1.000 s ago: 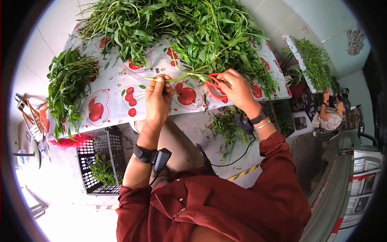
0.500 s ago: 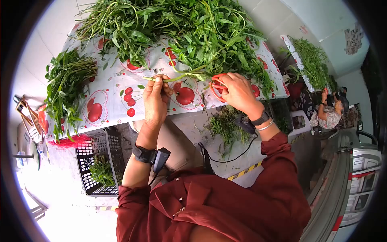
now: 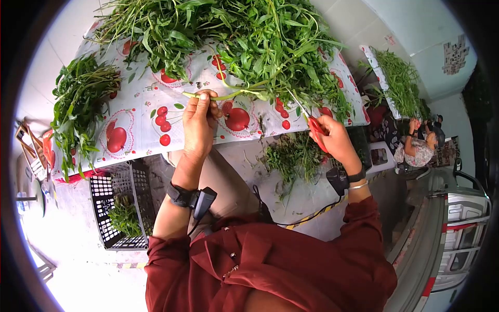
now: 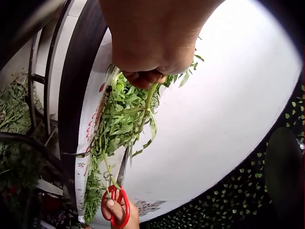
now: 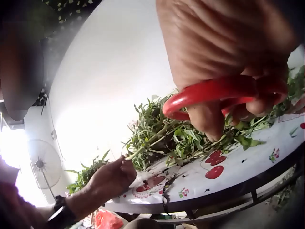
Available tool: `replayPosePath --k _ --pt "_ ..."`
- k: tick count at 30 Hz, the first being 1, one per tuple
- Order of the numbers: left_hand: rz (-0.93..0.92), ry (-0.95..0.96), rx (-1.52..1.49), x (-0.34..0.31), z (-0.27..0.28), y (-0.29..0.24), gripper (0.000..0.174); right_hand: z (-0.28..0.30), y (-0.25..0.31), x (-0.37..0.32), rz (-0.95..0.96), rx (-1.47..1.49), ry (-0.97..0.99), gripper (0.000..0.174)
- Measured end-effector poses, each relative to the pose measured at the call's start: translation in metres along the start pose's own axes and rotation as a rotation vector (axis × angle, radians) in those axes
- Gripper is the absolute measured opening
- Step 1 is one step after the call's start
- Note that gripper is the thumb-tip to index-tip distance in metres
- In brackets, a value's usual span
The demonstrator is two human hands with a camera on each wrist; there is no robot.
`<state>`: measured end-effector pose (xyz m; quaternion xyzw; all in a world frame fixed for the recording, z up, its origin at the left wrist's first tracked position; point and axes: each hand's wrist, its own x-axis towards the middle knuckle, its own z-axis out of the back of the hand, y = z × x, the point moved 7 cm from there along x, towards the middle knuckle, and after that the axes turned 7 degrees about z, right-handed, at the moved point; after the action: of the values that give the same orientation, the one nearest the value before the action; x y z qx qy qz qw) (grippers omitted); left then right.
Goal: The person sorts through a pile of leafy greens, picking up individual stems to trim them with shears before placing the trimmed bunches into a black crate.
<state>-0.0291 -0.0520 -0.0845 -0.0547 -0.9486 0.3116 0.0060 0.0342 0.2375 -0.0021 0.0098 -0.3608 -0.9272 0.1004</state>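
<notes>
In the head view my left hand pinches a thick green stem between thumb and fingers, over the front part of the table. The stem runs right from the fingers toward the big heap of leafy greens. My right hand holds red-handled scissors, their blades pointing up and left toward the heap. In the left wrist view the thumb sits in one red loop of the scissors. The right wrist view has fingers through the red handles, with the blades hidden there.
A smaller bunch of greens lies at the left end of the patterned tablecloth. Below stand a black crate with greens and a scattered pile of greens on the floor. At right, another person sits beside a second table.
My right hand with the scissors has moved right and down, away from the stem, and the blades now show. The left hand keeps its pinch on the stem.
</notes>
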Motion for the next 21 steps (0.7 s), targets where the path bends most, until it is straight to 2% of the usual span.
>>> replayPosePath --k 2,4,5,7,10,11,21 --pt "0.002 0.002 -0.012 -0.001 -0.001 0.0 0.018 -0.002 0.003 0.005 0.013 0.073 -0.012 0.014" --pt "-0.002 0.004 -0.025 -0.001 -0.001 -0.001 0.018 -0.014 0.005 0.007 -0.149 0.446 0.081 0.014" --pt "-0.005 -0.003 -0.018 -0.001 -0.001 -0.001 0.018 -0.016 0.005 0.007 -0.148 0.446 0.084 0.014" --pt "-0.012 -0.012 -0.012 -0.002 -0.002 -0.002 0.019 -0.028 0.007 0.007 -0.175 0.515 0.22 0.017" --pt "-0.003 -0.041 -0.008 -0.004 -0.002 -0.004 0.019 -0.034 0.022 0.002 -0.21 0.679 0.178 0.017" --pt "-0.006 -0.041 0.002 -0.004 -0.001 -0.004 0.019 -0.036 0.017 0.0 -0.16 0.725 0.226 0.024" --pt "0.003 -0.044 0.019 -0.003 -0.002 -0.003 0.02 -0.034 0.038 -0.009 0.038 0.638 0.199 0.042"
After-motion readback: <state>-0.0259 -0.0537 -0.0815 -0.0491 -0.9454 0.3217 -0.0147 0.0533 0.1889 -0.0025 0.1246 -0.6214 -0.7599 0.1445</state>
